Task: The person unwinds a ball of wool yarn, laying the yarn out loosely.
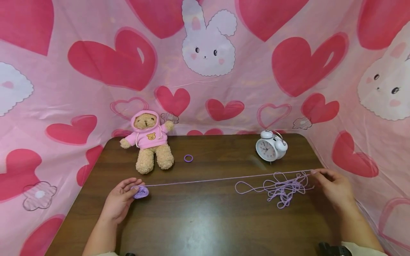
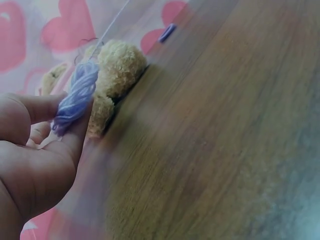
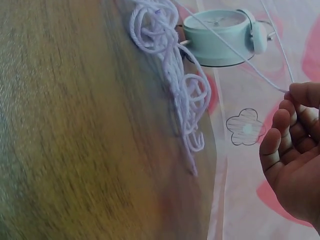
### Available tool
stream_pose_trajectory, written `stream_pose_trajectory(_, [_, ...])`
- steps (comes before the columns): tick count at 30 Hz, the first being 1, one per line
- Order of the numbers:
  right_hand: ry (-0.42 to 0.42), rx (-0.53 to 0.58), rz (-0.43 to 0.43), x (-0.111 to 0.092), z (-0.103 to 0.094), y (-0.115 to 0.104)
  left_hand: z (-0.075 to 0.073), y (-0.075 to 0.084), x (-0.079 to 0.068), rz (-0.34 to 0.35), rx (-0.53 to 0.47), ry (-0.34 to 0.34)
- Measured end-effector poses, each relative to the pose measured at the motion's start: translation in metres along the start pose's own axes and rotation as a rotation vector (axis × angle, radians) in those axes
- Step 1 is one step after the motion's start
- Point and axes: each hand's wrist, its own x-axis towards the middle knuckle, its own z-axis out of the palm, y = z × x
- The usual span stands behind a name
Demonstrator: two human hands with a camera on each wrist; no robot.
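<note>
My left hand (image 1: pixel 120 199) pinches a small wound bundle of lilac yarn (image 1: pixel 141 192) between thumb and fingers, over the left part of the table. In the left wrist view the bundle (image 2: pixel 77 97) shows its wrapped strands. A single taut strand (image 1: pixel 205 180) runs from it across to my right hand (image 1: pixel 336 186), whose thumb and fingertip pinch the yarn at the right. Below that strand a loose tangle of the same yarn (image 1: pixel 285 190) lies on the table. The right wrist view shows the tangle (image 3: pixel 170 65) beside the pinching right hand (image 3: pixel 297 160).
A teddy bear (image 1: pixel 150 140) in a pink hoodie sits at the back left of the brown table (image 1: pixel 192 227). Right of it lies a purple ring (image 1: pixel 188 158). A white alarm clock (image 1: pixel 270 146) stands at the back right, behind the tangle. Pink printed cloth (image 1: pixel 211 85) hangs around the table.
</note>
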Motion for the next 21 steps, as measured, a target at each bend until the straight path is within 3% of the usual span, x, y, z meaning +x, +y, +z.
stream_pose_trajectory(6, [0.004,0.001,0.012,0.0011,-0.0017,0.0036,-0.0015,0.0003,-0.0012,0.002,-0.01,0.012])
stream_pose_trajectory(16, [0.018,0.06,0.005,0.0021,-0.0048,0.0039,-0.0032,0.0045,0.0006,-0.046,-0.036,0.099])
stream_pose_trajectory(21, [0.025,0.047,-0.018,0.0021,-0.0041,0.007,-0.0051,0.0038,0.0002,-0.091,0.002,0.133])
